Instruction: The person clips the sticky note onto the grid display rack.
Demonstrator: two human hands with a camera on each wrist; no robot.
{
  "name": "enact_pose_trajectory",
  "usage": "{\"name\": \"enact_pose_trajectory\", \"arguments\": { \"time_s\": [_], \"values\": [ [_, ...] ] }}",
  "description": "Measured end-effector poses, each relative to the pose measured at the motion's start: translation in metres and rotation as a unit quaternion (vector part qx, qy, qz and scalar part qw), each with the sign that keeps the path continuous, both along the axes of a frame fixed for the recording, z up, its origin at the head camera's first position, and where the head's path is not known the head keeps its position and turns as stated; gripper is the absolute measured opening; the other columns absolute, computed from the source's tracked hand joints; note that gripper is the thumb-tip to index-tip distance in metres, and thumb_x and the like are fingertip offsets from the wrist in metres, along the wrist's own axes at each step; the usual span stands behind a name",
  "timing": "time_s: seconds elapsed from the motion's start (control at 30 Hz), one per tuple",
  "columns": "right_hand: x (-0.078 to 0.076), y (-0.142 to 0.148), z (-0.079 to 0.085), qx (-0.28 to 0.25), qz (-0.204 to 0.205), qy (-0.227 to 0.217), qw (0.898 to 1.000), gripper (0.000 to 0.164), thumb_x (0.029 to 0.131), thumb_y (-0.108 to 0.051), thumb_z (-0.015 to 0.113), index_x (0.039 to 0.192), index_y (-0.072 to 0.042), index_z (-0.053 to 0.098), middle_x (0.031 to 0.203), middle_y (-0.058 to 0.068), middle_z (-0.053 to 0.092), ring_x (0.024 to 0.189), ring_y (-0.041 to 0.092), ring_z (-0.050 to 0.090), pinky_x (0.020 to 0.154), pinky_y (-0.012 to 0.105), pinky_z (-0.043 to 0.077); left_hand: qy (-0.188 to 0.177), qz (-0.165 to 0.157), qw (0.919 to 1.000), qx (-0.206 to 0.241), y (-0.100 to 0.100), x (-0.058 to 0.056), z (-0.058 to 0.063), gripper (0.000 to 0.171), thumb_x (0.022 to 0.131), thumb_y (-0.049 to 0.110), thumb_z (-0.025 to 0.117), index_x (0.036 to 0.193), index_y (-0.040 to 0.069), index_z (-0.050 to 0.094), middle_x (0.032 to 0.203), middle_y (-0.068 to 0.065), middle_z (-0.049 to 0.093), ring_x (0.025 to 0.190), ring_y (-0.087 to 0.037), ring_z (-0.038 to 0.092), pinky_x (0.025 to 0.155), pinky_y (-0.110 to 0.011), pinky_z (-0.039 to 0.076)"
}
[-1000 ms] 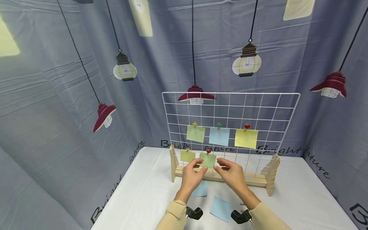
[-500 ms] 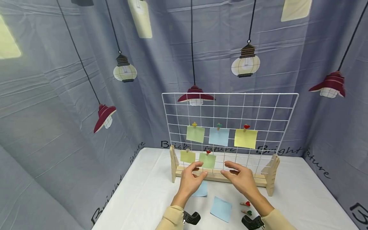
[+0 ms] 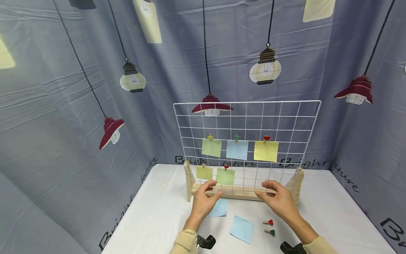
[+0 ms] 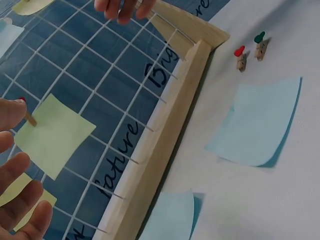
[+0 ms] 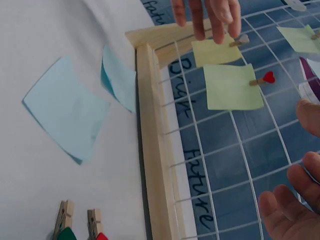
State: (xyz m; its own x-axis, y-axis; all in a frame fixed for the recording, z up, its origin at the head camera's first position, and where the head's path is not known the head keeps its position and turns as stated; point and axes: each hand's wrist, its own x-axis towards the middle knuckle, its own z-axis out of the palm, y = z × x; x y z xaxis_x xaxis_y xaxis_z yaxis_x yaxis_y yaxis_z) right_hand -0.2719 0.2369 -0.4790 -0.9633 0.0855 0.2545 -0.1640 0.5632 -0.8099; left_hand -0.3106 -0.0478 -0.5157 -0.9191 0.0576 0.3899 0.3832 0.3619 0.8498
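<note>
My left hand [image 3: 203, 203] hovers in front of the lower left of a white wire grid [image 3: 245, 116], its fingers loosely bent and holding nothing. Just above it a green sticky note [image 3: 225, 176] hangs from a clothespin with a red heart [image 5: 269, 77]. Beside that hangs a small yellow note [image 3: 204, 173]. My right hand [image 3: 280, 201] is held before the grid's lower right, thumb and fingers apart with nothing between them. Higher up hang another green note [image 3: 211, 147], a blue note [image 3: 237, 150] and a larger yellow note [image 3: 265, 151], each on a clothespin.
Two blue sticky notes [image 3: 242, 229] [image 4: 172, 215] lie on the white table [image 3: 152, 218]. Right of them lie a red-heart clothespin [image 3: 268, 222] and a green-heart clothespin [image 3: 270, 232]. A wooden base [image 3: 238, 193] holds the grid upright before a grey curtain [image 3: 152, 116].
Both hands have drawn away from the lower green note, which stays on the grid. The right hand has moved well to the right, uncovering the two loose clothespins; the left slightly down.
</note>
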Motion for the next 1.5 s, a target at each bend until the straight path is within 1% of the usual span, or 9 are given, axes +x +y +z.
{"name": "enact_pose_trajectory", "arguments": {
  "time_s": [0.23, 0.33, 0.43, 0.53, 0.7, 0.87, 1.07, 1.3, 1.5],
  "values": [
    [0.004, 0.012, -0.002, -0.006, -0.005, 0.004, 1.000, 0.058, 0.089, -0.029, 0.082, 0.131, 0.003, 0.056, 0.129, 0.025, 0.062, 0.124, 0.039, 0.059, 0.097, 0.046, 0.056, -0.012, 0.029, 0.9994, -0.016, -0.007, -0.007, -0.018, 0.038, 0.088, 0.025, 0.081, 0.122, 0.011, 0.071, 0.121, -0.007, 0.073, 0.111, -0.034, 0.067, 0.082, -0.029, 0.053],
    [0.005, 0.013, -0.006, -0.004, -0.004, 0.007, 1.000, 0.057, 0.089, -0.028, 0.083, 0.130, 0.002, 0.057, 0.128, 0.025, 0.062, 0.123, 0.039, 0.060, 0.093, 0.041, 0.058, -0.012, 0.038, 0.9989, -0.025, -0.009, -0.009, -0.027, 0.034, 0.086, 0.022, 0.082, 0.117, 0.014, 0.073, 0.117, -0.005, 0.074, 0.107, -0.031, 0.068, 0.080, -0.029, 0.054],
    [0.007, 0.014, -0.011, 0.004, -0.002, 0.004, 1.000, 0.056, 0.088, -0.026, 0.084, 0.129, 0.001, 0.058, 0.129, 0.024, 0.063, 0.123, 0.039, 0.060, 0.088, 0.032, 0.059, -0.017, 0.046, 0.9982, -0.035, -0.012, -0.009, -0.037, 0.032, 0.085, 0.019, 0.083, 0.115, 0.016, 0.074, 0.114, -0.004, 0.075, 0.104, -0.030, 0.069, 0.083, -0.038, 0.056],
    [0.010, 0.013, -0.016, 0.013, 0.000, -0.002, 1.000, 0.056, 0.087, -0.027, 0.084, 0.129, 0.000, 0.059, 0.129, 0.022, 0.063, 0.123, 0.039, 0.061, 0.084, 0.026, 0.058, -0.032, 0.055, 0.9972, -0.040, -0.014, -0.010, -0.047, 0.032, 0.084, 0.018, 0.083, 0.115, 0.016, 0.074, 0.114, -0.002, 0.074, 0.104, -0.030, 0.067, 0.089, -0.046, 0.055],
    [0.013, 0.015, -0.021, 0.025, -0.009, 0.002, 1.000, 0.055, 0.087, -0.026, 0.085, 0.129, 0.000, 0.061, 0.126, 0.021, 0.064, 0.119, 0.039, 0.063, 0.083, 0.031, 0.059, -0.047, 0.064, 0.9961, -0.039, -0.014, -0.014, -0.058, 0.035, 0.083, 0.017, 0.083, 0.117, 0.013, 0.073, 0.115, -0.002, 0.074, 0.104, -0.032, 0.066, 0.090, -0.044, 0.053],
    [0.016, 0.017, -0.029, 0.027, -0.016, -0.003, 0.999, 0.054, 0.086, -0.025, 0.085, 0.129, 0.000, 0.062, 0.124, 0.020, 0.066, 0.116, 0.036, 0.062, 0.082, 0.034, 0.059, -0.055, 0.077, 0.9944, -0.045, -0.013, -0.018, -0.069, 0.037, 0.082, 0.014, 0.084, 0.117, 0.014, 0.073, 0.114, -0.003, 0.074, 0.103, -0.029, 0.067, 0.091, -0.040, 0.054],
    [0.019, 0.014, -0.036, 0.032, -0.011, -0.022, 0.999, 0.053, 0.086, -0.024, 0.084, 0.130, -0.003, 0.062, 0.126, 0.016, 0.065, 0.117, 0.032, 0.061, 0.080, 0.027, 0.057, -0.063, 0.094, 0.9921, -0.054, -0.012, -0.017, -0.075, 0.036, 0.080, 0.013, 0.084, 0.115, 0.015, 0.073, 0.114, -0.008, 0.074, 0.101, -0.026, 0.067, 0.089, -0.038, 0.054],
    [0.024, 0.014, -0.042, 0.034, -0.023, -0.036, 0.998, 0.051, 0.086, -0.022, 0.084, 0.129, -0.003, 0.063, 0.129, 0.015, 0.065, 0.119, 0.032, 0.061, 0.080, 0.026, 0.057, -0.062, 0.086, 0.9926, -0.060, -0.011, -0.021, -0.080, 0.037, 0.081, 0.011, 0.083, 0.116, 0.012, 0.072, 0.115, -0.009, 0.075, 0.104, -0.029, 0.070, 0.092, -0.043, 0.056],
    [0.028, 0.017, -0.046, 0.034, -0.035, -0.047, 0.998, 0.051, 0.086, -0.021, 0.084, 0.128, -0.003, 0.064, 0.128, 0.015, 0.066, 0.119, 0.032, 0.062, 0.079, 0.023, 0.055, -0.065, 0.095, 0.9901, -0.081, -0.009, -0.026, -0.087, 0.043, 0.075, 0.004, 0.084, 0.116, 0.009, 0.072, 0.105, -0.010, 0.075, 0.097, -0.026, 0.070, 0.086, -0.042, 0.056]
  ]
}}
